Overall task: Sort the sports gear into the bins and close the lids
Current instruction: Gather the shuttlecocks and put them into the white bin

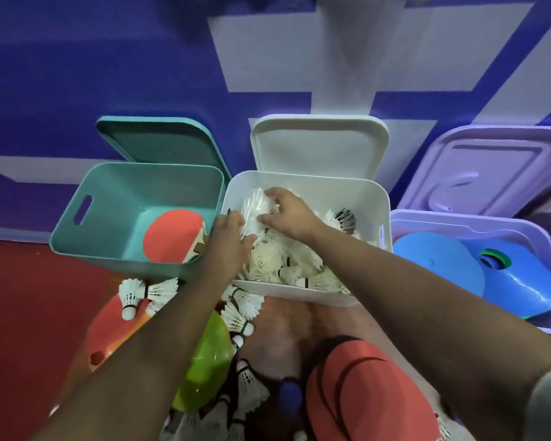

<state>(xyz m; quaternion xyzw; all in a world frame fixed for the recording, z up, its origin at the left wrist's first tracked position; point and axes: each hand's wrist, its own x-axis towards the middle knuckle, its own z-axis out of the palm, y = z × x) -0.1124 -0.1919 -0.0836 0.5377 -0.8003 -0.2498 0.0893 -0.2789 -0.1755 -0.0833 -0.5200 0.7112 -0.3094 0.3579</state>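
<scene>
Head view shows the left hand (226,237) and right hand (288,214), fingers clenched on shuttlecocks (258,205) over the heaped white bin (368,198) at 12 o'clock; judging by that heap, released ones could spill to the floor (29,297) at 6 o'clock.

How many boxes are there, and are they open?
3 for sure, all open: the teal bin on the left, the white bin in the middle where both hands reach, and the purple bin on the right. A sliver at the right edge may be another.
</scene>
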